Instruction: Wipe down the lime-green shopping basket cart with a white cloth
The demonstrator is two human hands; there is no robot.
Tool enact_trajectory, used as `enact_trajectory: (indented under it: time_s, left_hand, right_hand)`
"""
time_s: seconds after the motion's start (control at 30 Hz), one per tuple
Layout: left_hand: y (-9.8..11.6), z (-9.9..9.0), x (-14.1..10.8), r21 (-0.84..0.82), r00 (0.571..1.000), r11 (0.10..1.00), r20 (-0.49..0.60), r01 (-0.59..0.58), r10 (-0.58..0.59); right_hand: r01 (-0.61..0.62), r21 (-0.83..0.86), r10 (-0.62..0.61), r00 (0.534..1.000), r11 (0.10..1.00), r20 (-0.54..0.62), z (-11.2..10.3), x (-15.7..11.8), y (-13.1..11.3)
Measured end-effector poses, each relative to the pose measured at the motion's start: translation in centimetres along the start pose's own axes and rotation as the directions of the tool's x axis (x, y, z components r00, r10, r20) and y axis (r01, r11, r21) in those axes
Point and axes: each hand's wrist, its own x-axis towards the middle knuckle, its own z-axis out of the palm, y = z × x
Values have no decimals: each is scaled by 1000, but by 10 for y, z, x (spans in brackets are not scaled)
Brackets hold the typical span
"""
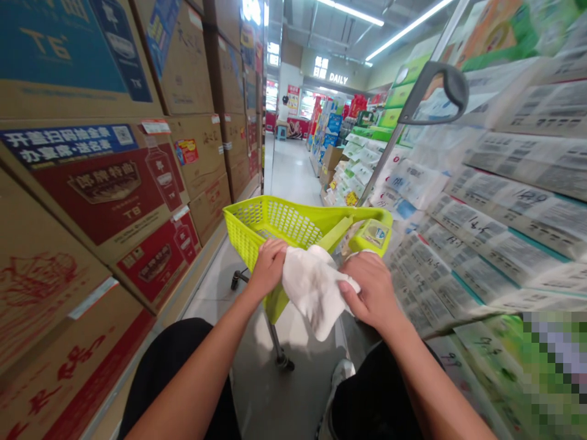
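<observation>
A white cloth (316, 287) with grey smudges hangs between my two hands, in front of a yellow-green shopping cart (293, 223). My left hand (271, 264) is closed at the cart's near edge, with the cloth's left side against its fingers; its fingertips are partly hidden. My right hand (370, 286) pinches the cloth's right side between thumb and fingers, just below the cart's right end. A grey handle (435, 91) on a metal pole rises at the upper right, apart from both hands.
Stacked cardboard boxes (151, 177) line the left side. Packs of wrapped paper goods (495, 208) are piled high on the right. The cart's caster wheel (285, 363) rests on the floor between my knees. A person (283, 113) is far down the aisle.
</observation>
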Motion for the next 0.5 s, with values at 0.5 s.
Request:
enact_trajectory:
  time_s: [0.5]
  left_hand:
    - [-30,-22,25,-101,996,995,88,-12,21]
  right_hand:
    - [-99,29,100,994,995,-31,-18,-10,99]
